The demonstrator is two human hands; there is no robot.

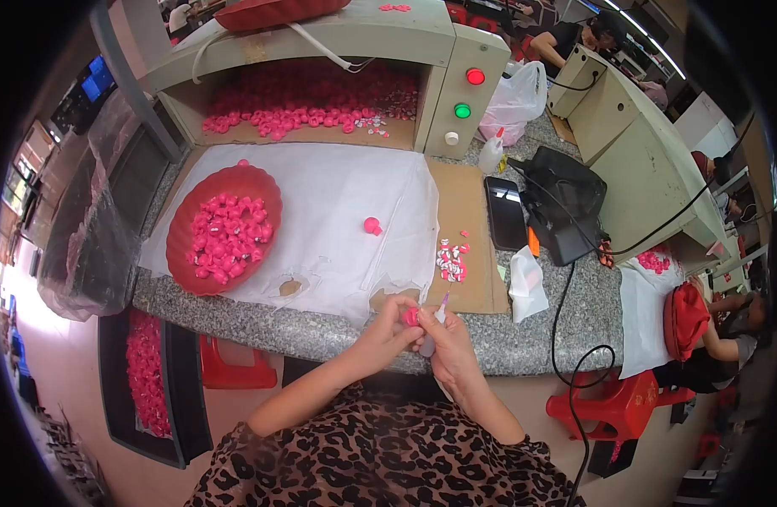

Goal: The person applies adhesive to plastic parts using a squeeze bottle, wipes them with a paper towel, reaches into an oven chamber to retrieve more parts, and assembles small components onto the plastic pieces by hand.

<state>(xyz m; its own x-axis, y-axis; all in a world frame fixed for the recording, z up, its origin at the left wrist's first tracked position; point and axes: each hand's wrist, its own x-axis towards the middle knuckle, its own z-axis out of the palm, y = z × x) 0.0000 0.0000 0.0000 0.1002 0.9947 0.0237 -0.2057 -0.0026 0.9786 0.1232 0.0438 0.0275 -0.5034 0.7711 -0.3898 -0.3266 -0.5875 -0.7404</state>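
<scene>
My left hand (387, 336) pinches a small round pink plastic piece (410, 317) at the front edge of the table. Close against it, my right hand (453, 348) is closed around a small glue bottle (427, 345) whose thin nozzle points up and away from me. Whether the nozzle touches the piece I cannot tell. Just beyond my hands, a scatter of small pink and white bits (453, 260) lies on a cardboard sheet (481, 291). One loose pink piece (372, 226) rests on the white sheet (329, 182).
A red scalloped bowl (179, 253) of pink pieces stands at the left. Behind is a machine (439, 84) with more pieces inside. To the right are a phone (506, 213), a black bag (566, 198), a white tissue (528, 287) and a dangling cable. Another person (727, 346) sits at far right.
</scene>
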